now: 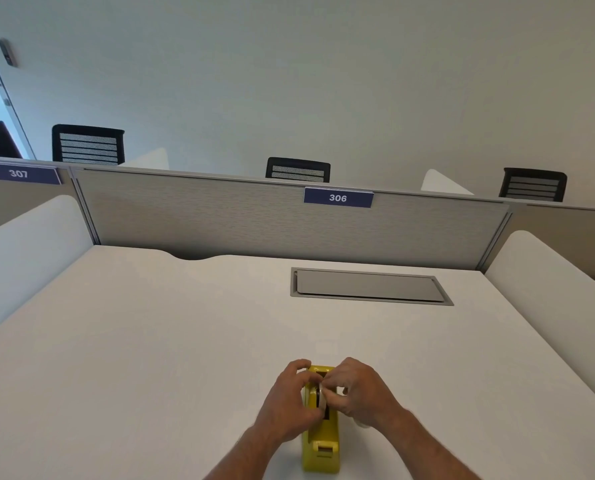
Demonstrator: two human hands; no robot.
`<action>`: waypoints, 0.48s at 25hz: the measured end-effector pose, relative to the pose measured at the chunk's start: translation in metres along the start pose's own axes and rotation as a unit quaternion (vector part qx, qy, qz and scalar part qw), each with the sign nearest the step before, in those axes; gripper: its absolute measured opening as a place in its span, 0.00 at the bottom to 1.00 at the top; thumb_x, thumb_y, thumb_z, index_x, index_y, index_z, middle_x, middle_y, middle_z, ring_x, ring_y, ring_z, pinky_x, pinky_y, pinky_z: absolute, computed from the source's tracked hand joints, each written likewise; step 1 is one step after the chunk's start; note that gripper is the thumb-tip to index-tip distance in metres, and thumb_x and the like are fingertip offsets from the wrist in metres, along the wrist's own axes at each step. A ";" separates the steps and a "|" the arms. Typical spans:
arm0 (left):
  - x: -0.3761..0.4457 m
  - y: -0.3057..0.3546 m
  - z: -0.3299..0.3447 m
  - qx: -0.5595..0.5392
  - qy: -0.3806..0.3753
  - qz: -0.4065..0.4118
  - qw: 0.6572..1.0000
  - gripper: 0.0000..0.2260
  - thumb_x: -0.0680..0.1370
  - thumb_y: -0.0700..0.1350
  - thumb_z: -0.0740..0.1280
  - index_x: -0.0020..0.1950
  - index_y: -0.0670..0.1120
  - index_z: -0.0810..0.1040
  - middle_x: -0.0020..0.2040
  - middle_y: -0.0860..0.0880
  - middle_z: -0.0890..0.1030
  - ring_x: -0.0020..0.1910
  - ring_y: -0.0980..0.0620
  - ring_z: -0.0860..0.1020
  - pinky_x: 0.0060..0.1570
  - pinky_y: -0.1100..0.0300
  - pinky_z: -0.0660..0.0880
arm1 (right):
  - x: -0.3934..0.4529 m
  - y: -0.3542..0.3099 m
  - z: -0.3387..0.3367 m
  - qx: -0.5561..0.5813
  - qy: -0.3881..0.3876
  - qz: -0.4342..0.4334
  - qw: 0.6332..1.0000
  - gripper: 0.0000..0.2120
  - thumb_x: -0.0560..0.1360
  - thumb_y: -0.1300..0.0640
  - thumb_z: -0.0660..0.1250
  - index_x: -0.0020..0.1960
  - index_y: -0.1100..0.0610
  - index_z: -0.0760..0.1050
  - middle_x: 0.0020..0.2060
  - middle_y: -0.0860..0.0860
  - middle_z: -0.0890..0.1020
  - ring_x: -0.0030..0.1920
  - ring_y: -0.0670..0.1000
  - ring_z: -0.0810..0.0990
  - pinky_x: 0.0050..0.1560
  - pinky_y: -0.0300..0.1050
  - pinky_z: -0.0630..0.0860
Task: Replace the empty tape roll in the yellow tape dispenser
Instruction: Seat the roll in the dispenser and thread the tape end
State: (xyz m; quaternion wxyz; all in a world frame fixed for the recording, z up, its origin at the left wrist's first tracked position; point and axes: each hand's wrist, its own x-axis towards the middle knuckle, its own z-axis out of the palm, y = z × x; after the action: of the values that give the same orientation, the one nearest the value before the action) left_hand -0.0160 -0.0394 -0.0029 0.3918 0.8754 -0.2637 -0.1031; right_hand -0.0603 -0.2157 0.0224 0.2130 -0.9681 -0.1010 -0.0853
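The yellow tape dispenser (321, 445) stands on the white desk (150, 358) near its front edge, cutter end toward me. My left hand (291, 400) grips the dispenser's left side. My right hand (356, 389) pinches a pale tape roll (320, 396) that stands on edge in the dispenser's slot. Both hands hide most of the roll and the dispenser's middle. A small pale object (361, 423) lies half hidden under my right wrist; I cannot tell what it is.
A grey cable hatch (370, 286) is set flush in the desk at the back right. A grey partition (254, 216) labelled 306 closes the far edge. White side dividers (29, 258) flank the desk. Black chairs stand beyond the partition.
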 end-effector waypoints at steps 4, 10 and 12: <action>-0.001 0.000 -0.002 -0.002 0.006 0.012 1.000 0.22 0.69 0.57 0.73 0.62 0.56 0.77 0.73 0.54 0.68 0.67 0.54 0.72 0.66 0.54 0.75 | 0.004 0.002 0.001 0.009 0.003 0.006 1.000 0.08 0.75 0.50 0.67 0.46 0.49 0.85 0.41 0.43 0.87 0.43 0.45 0.78 0.43 0.44 0.78; 0.000 0.000 -0.003 -0.005 -0.002 0.011 1.000 0.23 0.68 0.56 0.75 0.62 0.56 0.77 0.73 0.54 0.67 0.67 0.54 0.71 0.67 0.55 0.74 | 0.003 0.002 -0.002 0.021 -0.014 0.033 0.999 0.12 0.69 0.44 0.69 0.48 0.48 0.84 0.43 0.41 0.86 0.46 0.43 0.76 0.43 0.43 0.79; 0.000 0.001 -0.003 -0.005 -0.004 0.006 1.000 0.23 0.68 0.56 0.75 0.62 0.57 0.77 0.74 0.54 0.67 0.68 0.54 0.70 0.67 0.55 0.73 | 0.001 0.002 -0.001 0.016 -0.021 0.028 0.999 0.17 0.67 0.42 0.68 0.51 0.48 0.83 0.45 0.42 0.85 0.48 0.43 0.75 0.42 0.41 0.79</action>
State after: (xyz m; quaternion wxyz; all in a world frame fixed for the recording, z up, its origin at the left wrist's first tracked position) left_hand -0.0150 -0.0379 -0.0003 0.3955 0.8714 -0.2703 -0.1058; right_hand -0.0589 -0.2173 0.0227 0.2285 -0.9686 -0.0796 -0.0575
